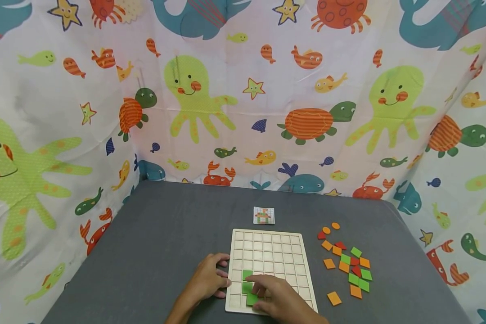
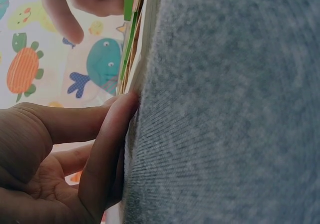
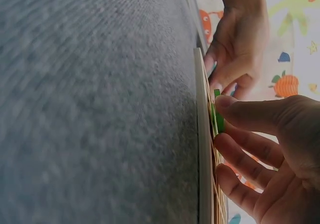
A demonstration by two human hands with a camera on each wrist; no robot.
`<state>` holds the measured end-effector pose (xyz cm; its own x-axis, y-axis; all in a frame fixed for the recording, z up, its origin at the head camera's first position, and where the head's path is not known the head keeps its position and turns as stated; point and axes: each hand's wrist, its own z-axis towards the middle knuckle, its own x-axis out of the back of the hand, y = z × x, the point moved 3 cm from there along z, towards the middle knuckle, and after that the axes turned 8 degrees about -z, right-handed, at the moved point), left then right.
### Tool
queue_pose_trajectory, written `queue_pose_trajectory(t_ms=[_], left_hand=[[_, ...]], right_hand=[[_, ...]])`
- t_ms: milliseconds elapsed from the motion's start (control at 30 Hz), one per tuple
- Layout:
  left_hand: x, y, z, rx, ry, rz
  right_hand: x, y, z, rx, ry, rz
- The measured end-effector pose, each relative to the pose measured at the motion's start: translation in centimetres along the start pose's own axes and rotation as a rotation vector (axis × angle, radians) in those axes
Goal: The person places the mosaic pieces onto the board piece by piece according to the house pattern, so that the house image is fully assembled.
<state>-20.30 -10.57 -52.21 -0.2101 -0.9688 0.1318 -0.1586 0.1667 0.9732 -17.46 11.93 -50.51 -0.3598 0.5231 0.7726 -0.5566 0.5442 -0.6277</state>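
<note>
A pale wooden grid board (image 1: pixel 267 247) lies on the dark table, with green square tiles (image 1: pixel 247 274) in cells at its lower left. My right hand (image 1: pixel 281 297) reaches over these cells from the right. Its thumb and a finger pinch a green tile (image 3: pixel 219 119), tilted in the right wrist view. At the board's left edge, my left hand (image 1: pixel 208 279) rests with relaxed fingers, fingertips touching the rim. In the left wrist view its thumb and fingers (image 2: pixel 107 134) meet the board's side (image 2: pixel 142 53). The right palm hides part of the lower rows.
Right of the board lie loose tiles: orange squares (image 1: pixel 334 298), green squares (image 1: pixel 364 285), red triangles (image 1: pixel 356 271) and orange round pieces (image 1: pixel 335 226). A small card with a coloured grid pattern (image 1: pixel 264 215) lies behind the board. A sea-animal printed curtain (image 1: pixel 243 148) surrounds the table.
</note>
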Motion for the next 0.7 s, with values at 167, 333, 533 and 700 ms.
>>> queue_pose_trajectory(t_ms=[167, 333, 533, 700], left_hand=[[0.03, -0.1, 0.02, -0.006, -0.004, -0.001], [0.01, -0.17, 0.04, -0.007, -0.006, 0.001], [0.0, -0.03, -0.08, -0.033, -0.005, 0.001], [0.01, -0.01, -0.1, -0.036, -0.002, 0.003]], right_hand=[[-0.36, -0.3, 0.34, 0.008, -0.005, -0.022], [-0.78, -0.36, 0.51, 0.024, -0.004, 0.009], [-0.93, -0.5, 0.52, 0.026, -0.009, 0.045], [-1.06, -0.46, 0.58, 0.037, -0.023, 0.056]])
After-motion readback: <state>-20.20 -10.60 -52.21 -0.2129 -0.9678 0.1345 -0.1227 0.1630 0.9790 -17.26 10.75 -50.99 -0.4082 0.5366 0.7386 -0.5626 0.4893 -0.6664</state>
